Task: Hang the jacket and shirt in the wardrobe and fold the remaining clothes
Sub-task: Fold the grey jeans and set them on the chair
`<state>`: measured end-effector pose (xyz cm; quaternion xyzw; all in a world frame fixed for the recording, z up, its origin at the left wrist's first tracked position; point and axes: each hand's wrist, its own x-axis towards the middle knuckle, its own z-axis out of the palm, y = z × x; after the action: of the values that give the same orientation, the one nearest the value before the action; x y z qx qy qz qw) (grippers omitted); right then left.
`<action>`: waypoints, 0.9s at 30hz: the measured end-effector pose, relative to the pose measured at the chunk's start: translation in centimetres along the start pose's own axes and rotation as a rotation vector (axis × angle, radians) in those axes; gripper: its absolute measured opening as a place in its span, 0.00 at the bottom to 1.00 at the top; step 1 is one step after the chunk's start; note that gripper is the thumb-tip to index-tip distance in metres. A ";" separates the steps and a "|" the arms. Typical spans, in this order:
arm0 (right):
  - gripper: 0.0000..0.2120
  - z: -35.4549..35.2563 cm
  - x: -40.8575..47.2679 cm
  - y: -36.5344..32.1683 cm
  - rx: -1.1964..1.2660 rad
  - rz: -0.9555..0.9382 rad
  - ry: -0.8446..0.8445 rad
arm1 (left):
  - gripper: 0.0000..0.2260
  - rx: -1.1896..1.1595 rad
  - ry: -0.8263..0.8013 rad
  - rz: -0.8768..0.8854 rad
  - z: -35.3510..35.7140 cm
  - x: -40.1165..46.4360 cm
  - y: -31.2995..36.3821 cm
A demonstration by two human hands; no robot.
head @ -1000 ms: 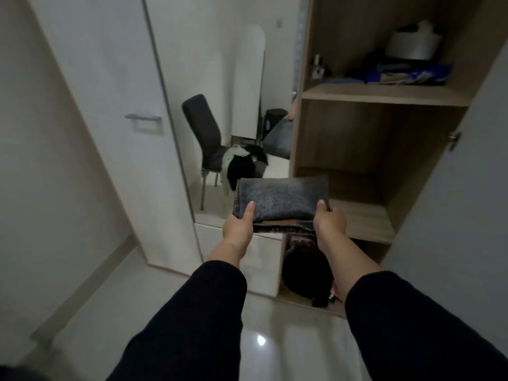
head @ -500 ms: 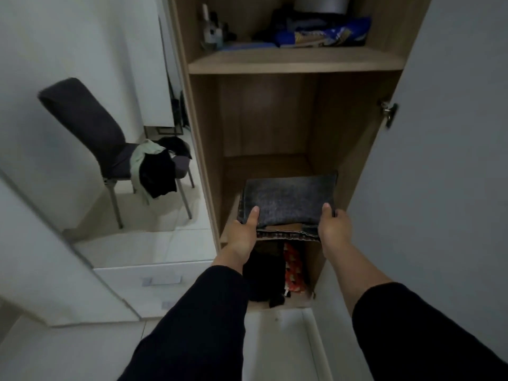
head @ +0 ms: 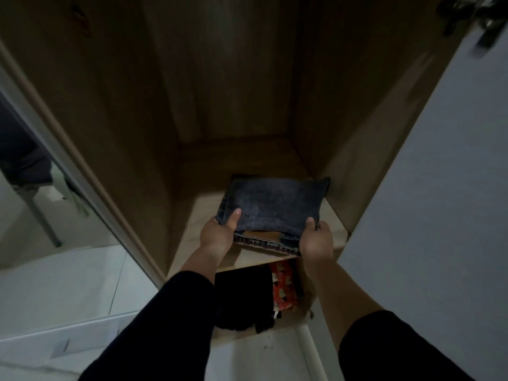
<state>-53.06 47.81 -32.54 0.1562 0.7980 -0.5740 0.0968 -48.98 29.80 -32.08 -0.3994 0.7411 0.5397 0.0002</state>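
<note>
Both hands hold a folded pair of dark grey denim jeans over the pale wooden wardrobe shelf — left hand clamped on the near left corner, right hand on the near right, thumbs on top. Below the shelf sit a black garment and a red patterned cloth.

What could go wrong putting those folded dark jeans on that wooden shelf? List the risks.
1. The folded dark denim jeans are held only at their near corners by the left hand and right hand; the far end could sag and unfold.
2. Released near the light wooden shelf front edge, the bundle might slide off onto the black clothes below.
3. The jeans sit close to the right wardrobe wall and could snag.
</note>
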 end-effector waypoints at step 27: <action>0.23 5.5 0.2 0.7 -0.787 -0.793 0.142 | 0.27 0.787 0.086 0.430 -0.2 0.2 -5.2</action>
<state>-53.19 42.79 -35.00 -0.1654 0.9541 -0.2134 -0.1293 -45.97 29.05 -36.22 -0.2277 0.9555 0.1875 0.0092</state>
